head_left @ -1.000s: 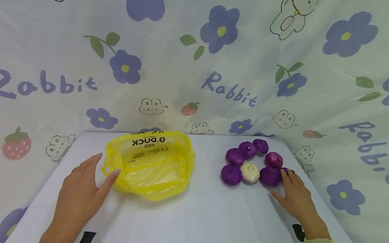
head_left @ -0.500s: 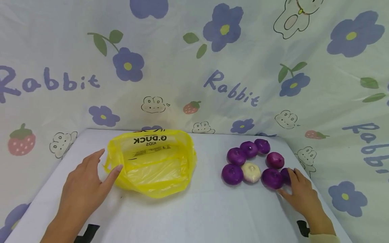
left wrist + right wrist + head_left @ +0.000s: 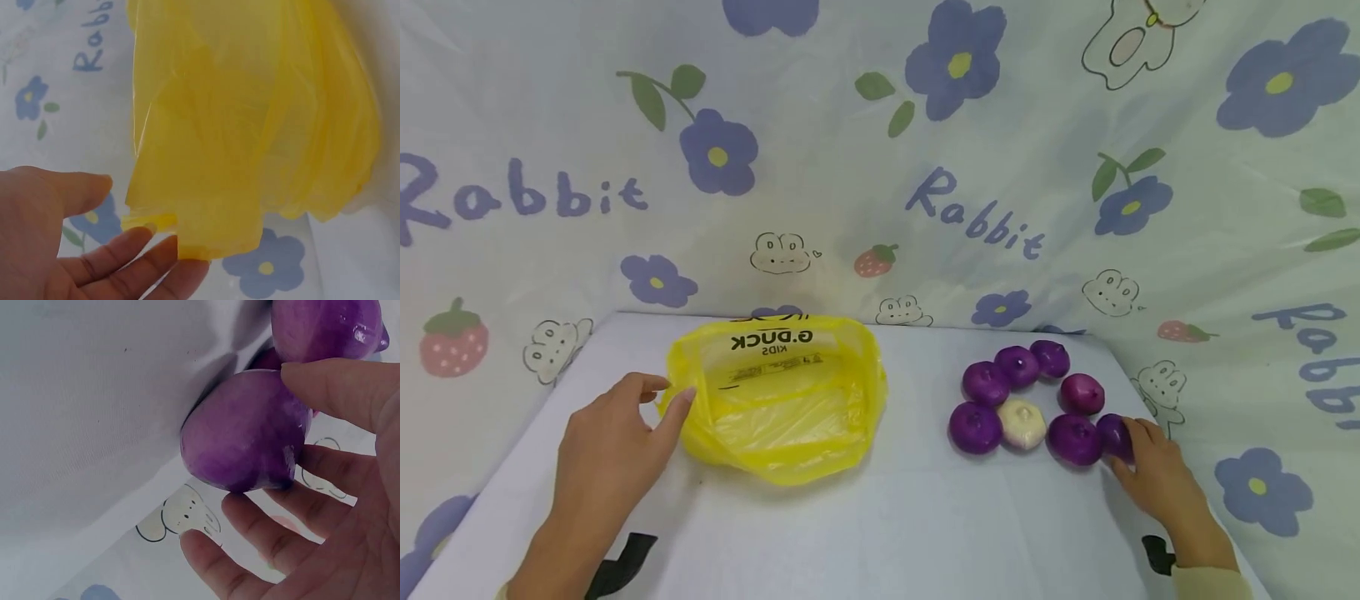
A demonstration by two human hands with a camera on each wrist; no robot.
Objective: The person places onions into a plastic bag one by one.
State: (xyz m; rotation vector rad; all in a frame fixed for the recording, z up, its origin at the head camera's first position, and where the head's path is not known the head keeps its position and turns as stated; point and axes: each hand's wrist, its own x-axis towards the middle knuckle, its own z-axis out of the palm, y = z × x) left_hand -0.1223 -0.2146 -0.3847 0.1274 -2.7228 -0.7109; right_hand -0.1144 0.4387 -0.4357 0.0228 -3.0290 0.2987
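A yellow plastic bag with G.DUCK lettering stands with its mouth wide on the left half of the table. My left hand is at its left side. The left wrist view shows the fingertips touching the bag's lower edge, while the thumb stays apart. On the right, my right hand holds the outermost purple onion between thumb and fingers. In the right wrist view the thumb lies on one side of that onion and the fingers on the other. Another purple onion sits beside it.
Several more purple onions form a loose group around a white onion-like bulb. Under everything lies a white tabletop. A printed cloth with flowers and rabbits hangs behind and along the sides.
My right hand has moved slightly right and its fingers have closed around the outermost onion. My left fingers have bent in closer to the bag's edge. The head view has shifted a little.
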